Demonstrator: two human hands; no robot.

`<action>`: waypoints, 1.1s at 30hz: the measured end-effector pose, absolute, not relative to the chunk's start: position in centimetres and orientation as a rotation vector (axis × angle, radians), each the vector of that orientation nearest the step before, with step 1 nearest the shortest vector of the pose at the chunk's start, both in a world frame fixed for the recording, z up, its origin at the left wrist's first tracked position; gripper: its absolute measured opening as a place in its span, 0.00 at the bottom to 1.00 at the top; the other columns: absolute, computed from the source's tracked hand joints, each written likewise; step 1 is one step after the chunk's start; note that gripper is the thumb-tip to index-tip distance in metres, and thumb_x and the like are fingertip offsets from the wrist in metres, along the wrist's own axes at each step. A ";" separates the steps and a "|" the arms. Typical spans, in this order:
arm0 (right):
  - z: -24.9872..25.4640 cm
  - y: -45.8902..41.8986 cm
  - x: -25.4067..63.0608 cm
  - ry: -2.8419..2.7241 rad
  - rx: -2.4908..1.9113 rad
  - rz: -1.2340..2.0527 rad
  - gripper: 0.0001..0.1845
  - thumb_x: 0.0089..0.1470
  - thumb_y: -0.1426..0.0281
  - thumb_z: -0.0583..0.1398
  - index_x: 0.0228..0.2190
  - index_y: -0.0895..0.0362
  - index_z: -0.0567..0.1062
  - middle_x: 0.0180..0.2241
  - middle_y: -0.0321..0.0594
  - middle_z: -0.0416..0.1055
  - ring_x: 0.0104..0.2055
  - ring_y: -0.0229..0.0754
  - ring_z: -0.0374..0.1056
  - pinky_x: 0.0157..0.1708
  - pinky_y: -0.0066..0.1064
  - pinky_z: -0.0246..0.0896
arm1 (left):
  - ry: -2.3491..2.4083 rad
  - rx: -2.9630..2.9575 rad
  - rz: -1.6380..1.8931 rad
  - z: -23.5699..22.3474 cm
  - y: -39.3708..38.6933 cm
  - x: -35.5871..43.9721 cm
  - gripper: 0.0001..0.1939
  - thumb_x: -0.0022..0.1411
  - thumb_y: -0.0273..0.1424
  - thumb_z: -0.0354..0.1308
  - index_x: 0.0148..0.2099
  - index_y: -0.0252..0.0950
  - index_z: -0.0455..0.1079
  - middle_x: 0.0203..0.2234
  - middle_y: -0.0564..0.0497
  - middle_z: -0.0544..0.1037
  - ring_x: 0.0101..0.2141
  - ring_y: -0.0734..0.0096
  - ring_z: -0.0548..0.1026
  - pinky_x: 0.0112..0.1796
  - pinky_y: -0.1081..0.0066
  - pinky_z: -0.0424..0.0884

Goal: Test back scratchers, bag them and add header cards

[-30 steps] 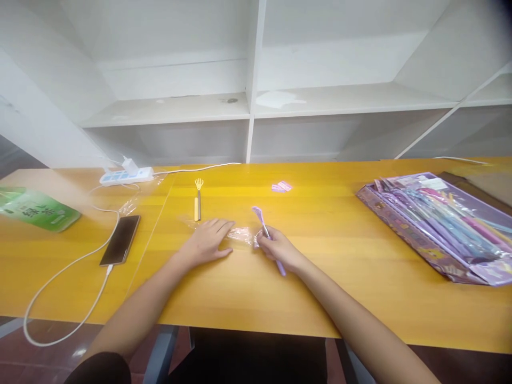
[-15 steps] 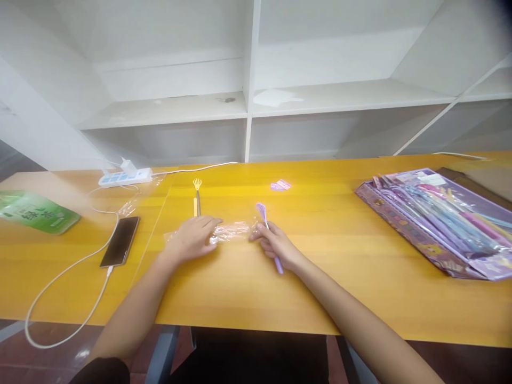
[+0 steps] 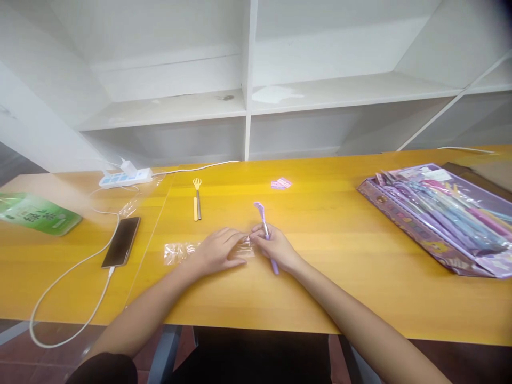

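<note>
The fingers of the right hand (image 3: 280,252) curl around a purple stick (image 3: 265,228), and its top points almost to 12 o'clock. The left hand (image 3: 220,249) lies at 9 o'clock from it, on top of a clear plastic wrapper (image 3: 176,253). Its fingertips are right by the other ones, but I can't tell if they pinch the wrapper.

Out from both hands, a yellow claw on a dark stick (image 3: 198,198) lies at 10 o'clock, with a short yellow stick (image 3: 196,209) next to it. Small pink cards (image 3: 281,183) are at 1 o'clock, a purple box (image 3: 412,226) of wrapped things at 3, and a phone (image 3: 121,242) at 9.
</note>
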State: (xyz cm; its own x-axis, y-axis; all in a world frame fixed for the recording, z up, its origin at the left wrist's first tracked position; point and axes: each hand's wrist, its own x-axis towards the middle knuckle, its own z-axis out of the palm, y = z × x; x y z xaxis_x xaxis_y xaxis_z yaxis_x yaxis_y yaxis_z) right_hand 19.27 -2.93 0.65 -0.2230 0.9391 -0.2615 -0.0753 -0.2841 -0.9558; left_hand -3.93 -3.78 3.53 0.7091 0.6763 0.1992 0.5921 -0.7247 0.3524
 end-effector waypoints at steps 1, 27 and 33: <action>0.8 -3.0 19.3 -1.127 -1.203 1.654 0.26 0.47 0.55 0.73 0.40 0.53 0.71 0.28 0.29 0.72 0.18 0.28 0.52 0.16 0.25 0.45 | 1.006 2.635 0.495 3.4 -3.8 -3.9 0.29 0.69 0.45 0.64 0.66 0.39 0.65 0.56 0.41 0.79 0.54 0.53 0.78 0.53 0.54 0.76; 2.8 -2.3 23.0 -1.649 -1.242 1.006 0.22 0.68 0.48 0.57 0.46 0.53 0.77 0.40 0.45 0.73 0.43 0.50 0.70 0.45 0.41 0.66 | 1.059 2.701 0.728 3.1 -3.3 -5.0 0.21 0.73 0.36 0.59 0.65 0.37 0.68 0.52 0.40 0.81 0.51 0.57 0.80 0.52 0.56 0.79; 5.5 -2.0 26.9 -2.222 -1.112 0.905 0.19 0.74 0.57 0.51 0.46 0.50 0.80 0.40 0.45 0.77 0.42 0.50 0.73 0.46 0.42 0.66 | 1.143 2.701 0.738 3.2 -2.8 -5.7 0.20 0.74 0.36 0.59 0.63 0.36 0.69 0.52 0.40 0.81 0.51 0.57 0.80 0.52 0.55 0.79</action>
State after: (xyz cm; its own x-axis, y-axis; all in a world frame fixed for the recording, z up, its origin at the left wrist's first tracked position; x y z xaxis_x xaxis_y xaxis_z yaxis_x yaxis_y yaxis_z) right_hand 26.86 -2.05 5.52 -0.5464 0.8273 0.1302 0.5008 0.4473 -0.7410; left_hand -5.69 -2.81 3.21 0.5969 0.7013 0.3898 0.6440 -0.7085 0.2885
